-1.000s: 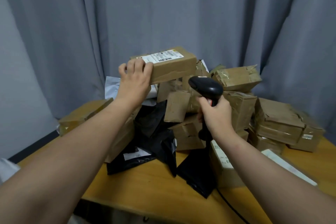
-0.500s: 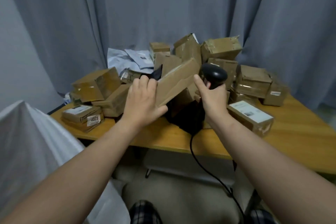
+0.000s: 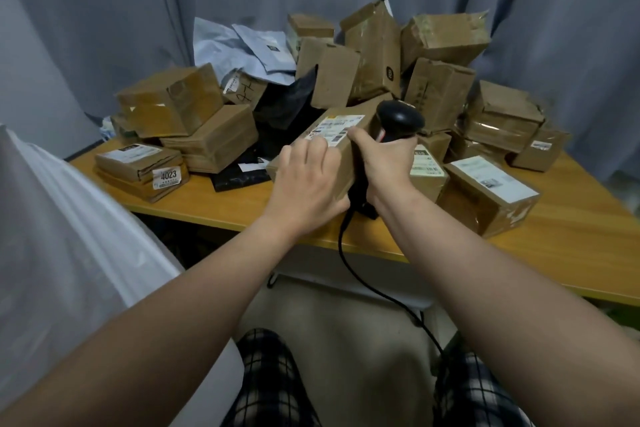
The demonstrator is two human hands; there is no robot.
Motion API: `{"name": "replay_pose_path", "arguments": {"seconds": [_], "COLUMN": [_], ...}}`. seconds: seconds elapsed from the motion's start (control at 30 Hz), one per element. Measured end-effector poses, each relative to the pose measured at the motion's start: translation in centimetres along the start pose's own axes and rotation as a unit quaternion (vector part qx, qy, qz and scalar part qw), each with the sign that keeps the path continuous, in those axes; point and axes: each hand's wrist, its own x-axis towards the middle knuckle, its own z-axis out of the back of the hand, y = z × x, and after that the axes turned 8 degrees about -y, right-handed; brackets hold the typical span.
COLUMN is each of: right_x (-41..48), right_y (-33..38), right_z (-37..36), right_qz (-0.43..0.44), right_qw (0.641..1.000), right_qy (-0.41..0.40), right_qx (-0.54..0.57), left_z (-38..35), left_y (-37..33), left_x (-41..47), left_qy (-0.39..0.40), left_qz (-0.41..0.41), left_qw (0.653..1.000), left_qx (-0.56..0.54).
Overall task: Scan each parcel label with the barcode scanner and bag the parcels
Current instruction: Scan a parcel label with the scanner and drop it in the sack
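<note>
So the left hand (image 3: 304,184) has its fingers (image 3: 313,151) wrapped over the top of a long brown parcel (image 3: 341,163), thumb tucked under the near end, a proper grip. The box is held tilted over the front part of the worktop (image 3: 571,229), white label (image 3: 334,126) facing up, right in front of the heap of cardboard parcels (image 3: 440,94). The right hand (image 3: 384,163) is clenched round the handle of the black barcode scanner (image 3: 400,120), head just beside the label's far end; touching or not, can't tell. The scanner cable (image 3: 341,246) hangs off the worktop edge, and there's a white bag (image 3: 69,236) on the left.
</note>
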Motion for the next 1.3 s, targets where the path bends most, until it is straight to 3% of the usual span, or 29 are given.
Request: {"name": "replay_pose_path", "arguments": {"seconds": [0.1, 0.17, 0.23, 0.27, 0.3, 0.37, 0.4, 0.43, 0.5, 0.63, 0.7, 0.87, 1.13, 1.3], "right_x": [0.8, 1.0, 1.3, 1.3, 1.3, 1.3, 1.3, 1.4, 1.4, 0.6, -0.3, -2.4, -3.7, -4.3], "right_y": [-0.7, -1.2, -1.8, -2.1, -2.3, -2.6, -2.6, -2.6, -2.4, -1.5, -1.7, -4.3, -6.6, -7.0], "right_z": [0.4, 1.4, 2.5, 3.0, 3.5, 4.5, 4.9, 5.3, 6.0, 7.5, 7.9, 8.0, 8.4, 8.6], "right_qz": [0.018, 0.052, 0.069, 0.074, 0.079, 0.095, 0.101, 0.110, 0.126, 0.165, 0.185, 0.182, 0.192, 0.192], "right_qw": [0.999, 0.996, 0.992, 0.990, 0.988, 0.982, 0.978, 0.974, 0.968, 0.960, 0.950, 0.950, 0.952, 0.955], "right_qy": [0.031, 0.066, 0.098, 0.113, 0.129, 0.159, 0.170, 0.177, 0.182, 0.172, 0.197, 0.188, 0.184, 0.189], "right_qx": [-0.020, -0.037, -0.035, -0.031, -0.030, -0.046, -0.063, -0.084, -0.116, -0.150, -0.157, -0.170, -0.154, -0.125], "left_z": [-0.3, 0.0, -0.3, -0.5, -0.5, -0.3, -0.3, -0.2, -0.2, -0.5, -0.6, -1.1, -1.2, -0.9], "left_y": [1.0, 1.9, 2.6, 2.9, 3.0, 3.0, 2.9, 2.8, 2.8, 2.6, 2.1, 1.5, 1.5, 1.2], "left_x": [-1.2, -1.6, -2.2, -2.2, -2.0, -1.8, -2.0, -2.1, -2.9, -3.6, -3.8, -4.2, -4.0, -4.0], "left_qy": [0.098, 0.184, 0.200, 0.214, 0.239, 0.274, 0.275, 0.272, 0.237, 0.169, 0.155, 0.110, 0.131, 0.123], "left_qz": [0.012, 0.119, 0.260, 0.343, 0.431, 0.557, 0.582, 0.583, 0.576, 0.560, 0.551, 0.566, 0.539, 0.540], "left_qw": [0.991, 0.948, 0.899, 0.856, 0.787, 0.617, 0.566, 0.554, 0.570, 0.649, 0.672, 0.666, 0.697, 0.693], "left_qx": [-0.092, -0.232, -0.291, -0.323, -0.371, -0.484, -0.515, -0.528, -0.536, -0.487, -0.470, -0.474, -0.454, -0.461]}}
